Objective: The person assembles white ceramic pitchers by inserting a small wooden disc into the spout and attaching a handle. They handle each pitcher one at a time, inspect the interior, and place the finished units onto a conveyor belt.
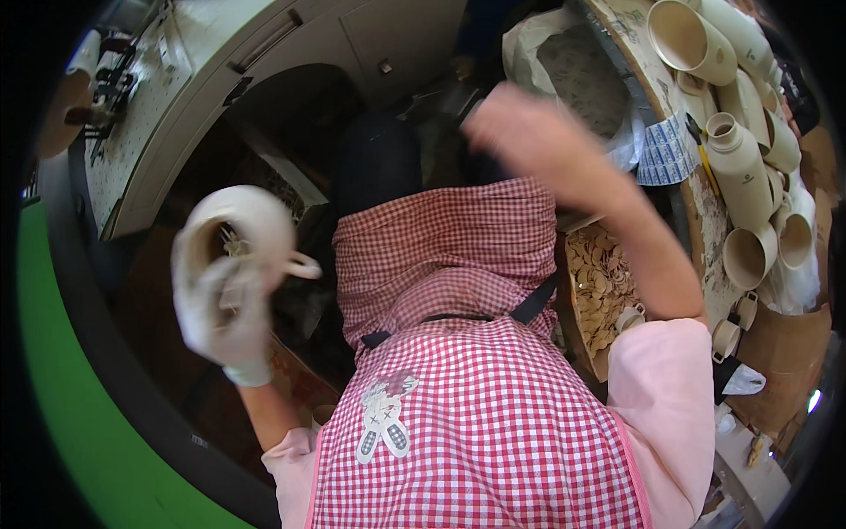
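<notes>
My left hand (227, 304), in a whitish glove, is out at the left, blurred by motion. It grips a white rounded hollow part (256, 212) with a dark opening and a short stub sticking out on its right side; the blur hides its exact kind. Thin pale bits show inside the opening. My bare right hand (511, 123) is smeared by motion above my lap, close to a white plastic bag (526, 44) of translucent pieces (582, 79). Its fingers cannot be made out, nor whether it holds anything.
On the worn bench (630, 31) at the right lie several cream bottles (745, 172) and cups (692, 40), with a yellow-handled tool (708, 167) and a blue-white label sheet (665, 150). Below it, a box holds many tan flat pieces (599, 282). A white cabinet (352, 35) stands ahead.
</notes>
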`<state>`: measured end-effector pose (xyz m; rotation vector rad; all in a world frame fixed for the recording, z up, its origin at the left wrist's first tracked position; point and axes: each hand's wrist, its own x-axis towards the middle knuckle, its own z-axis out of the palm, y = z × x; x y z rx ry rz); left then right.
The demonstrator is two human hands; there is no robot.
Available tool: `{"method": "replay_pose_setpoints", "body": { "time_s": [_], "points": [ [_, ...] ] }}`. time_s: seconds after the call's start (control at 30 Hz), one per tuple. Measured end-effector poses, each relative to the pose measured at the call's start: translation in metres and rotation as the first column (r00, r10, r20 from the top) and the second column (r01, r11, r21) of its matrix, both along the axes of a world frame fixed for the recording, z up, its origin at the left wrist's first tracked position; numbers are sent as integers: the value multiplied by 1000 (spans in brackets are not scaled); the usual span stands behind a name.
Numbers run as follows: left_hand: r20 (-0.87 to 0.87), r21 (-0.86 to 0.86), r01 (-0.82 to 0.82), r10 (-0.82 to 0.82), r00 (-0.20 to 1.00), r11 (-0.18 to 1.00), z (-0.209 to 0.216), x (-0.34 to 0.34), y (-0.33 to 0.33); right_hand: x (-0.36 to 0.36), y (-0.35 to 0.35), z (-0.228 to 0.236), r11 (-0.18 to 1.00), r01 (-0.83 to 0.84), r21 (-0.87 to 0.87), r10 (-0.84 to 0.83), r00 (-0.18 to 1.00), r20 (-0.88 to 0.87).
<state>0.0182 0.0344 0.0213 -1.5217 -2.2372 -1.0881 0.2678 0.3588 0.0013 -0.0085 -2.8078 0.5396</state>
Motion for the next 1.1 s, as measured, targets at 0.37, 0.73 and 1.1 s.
{"method": "replay_pose_setpoints", "body": {
  "time_s": [0.37, 0.73, 1.1],
  "points": [
    [-117, 178, -607, 629, 768, 774, -7, -75, -41, 74, 249, -57, 280, 657, 700, -657, 663, -359],
    [494, 37, -315, 257, 830, 948, 12, -1, 42, 64, 245, -308, 481, 865, 144, -876, 467, 122],
    [292, 18, 206, -202, 935, 978, 4, 42, 98, 5, 59, -53, 225, 176, -958, -627, 779, -4]
  ]
}}
